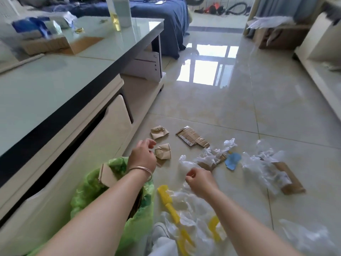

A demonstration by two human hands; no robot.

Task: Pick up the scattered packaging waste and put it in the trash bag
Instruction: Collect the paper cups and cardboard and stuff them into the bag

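Observation:
A green trash bag [86, 193] stands open at the lower left with a cardboard piece [107, 174] sticking out of it. My left hand [142, 156] hovers over the bag's far rim with loosely curled fingers, holding nothing, just left of a crushed paper cup [163, 152]. A second crushed cup [159, 133] and a flat cardboard strip [192, 138] lie further away. My right hand [200, 180] pinches a clear plastic film [185, 161] on the floor. More clear film [262, 164], a blue scrap [232, 160], a cardboard frame [291, 182] and a white-and-yellow plastic bag [184, 211] lie around.
A low glass-topped cabinet [73, 93] runs along the left, its drawer front [114, 126] close to the bag. A white shelf unit [321, 71] lines the right wall. Another clear plastic sheet [306, 237] lies at the lower right. Glossy tiled floor stretches ahead.

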